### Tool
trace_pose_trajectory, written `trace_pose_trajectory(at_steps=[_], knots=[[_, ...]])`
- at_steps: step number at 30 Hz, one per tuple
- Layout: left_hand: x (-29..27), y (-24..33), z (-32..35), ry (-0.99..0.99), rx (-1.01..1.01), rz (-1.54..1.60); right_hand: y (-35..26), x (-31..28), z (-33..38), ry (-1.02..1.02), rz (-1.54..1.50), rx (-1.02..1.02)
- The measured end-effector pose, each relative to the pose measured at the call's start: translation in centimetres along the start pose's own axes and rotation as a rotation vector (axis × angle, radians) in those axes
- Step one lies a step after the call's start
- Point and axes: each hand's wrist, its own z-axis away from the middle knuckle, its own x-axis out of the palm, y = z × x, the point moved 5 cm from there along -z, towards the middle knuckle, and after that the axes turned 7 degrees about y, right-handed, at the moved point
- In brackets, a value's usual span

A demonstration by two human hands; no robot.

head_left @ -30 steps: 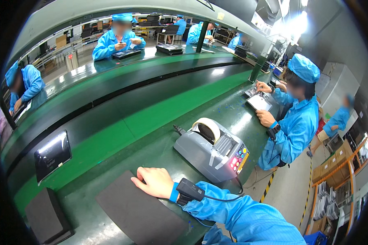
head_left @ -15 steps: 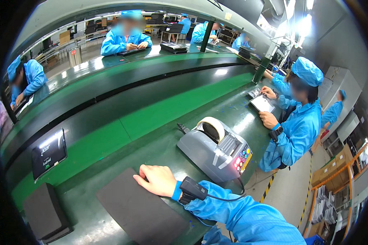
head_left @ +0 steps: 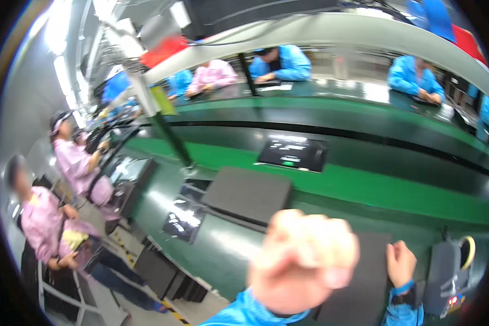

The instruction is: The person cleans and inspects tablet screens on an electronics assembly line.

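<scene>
My left hand (head_left: 307,258) is raised close in front of me, blurred, its fingers curled into a fist with nothing visible in them. Below and behind it a flat dark grey mat (head_left: 364,271) lies on the green bench, partly hidden by the hand. My right hand (head_left: 401,263) rests at the mat's right edge, fingers curled in, holding nothing that I can see. A thick dark grey foam block or stack (head_left: 247,194) sits to the left of the mat. Beyond it, a black tablet (head_left: 293,153) with a lit screen lies on the conveyor.
A grey tape dispenser (head_left: 443,277) with a tape roll stands to the right of my right hand. Shiny flat panels (head_left: 183,220) lie left of the foam block. A green post (head_left: 171,138) rises from the bench. People in pink stand at left; others sit across the conveyor.
My view has swung to the left. My left hand has come into sight, raised as a fist. My right hand stays by the mat, near the tape dispenser.
</scene>
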Motion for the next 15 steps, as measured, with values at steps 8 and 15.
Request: trace_pose_trajectory(at_steps=[8,15], knots=[[2.5,-2.3,1.2,-0.089,-0.285,-0.107,-1.4,0.8,-0.8,-0.061,-0.075,-0.053],[0.5,-3.0,1.1,-0.055,-0.393,-0.170,-0.3,1.9,-0.7,-0.044,-0.060,-0.020]])
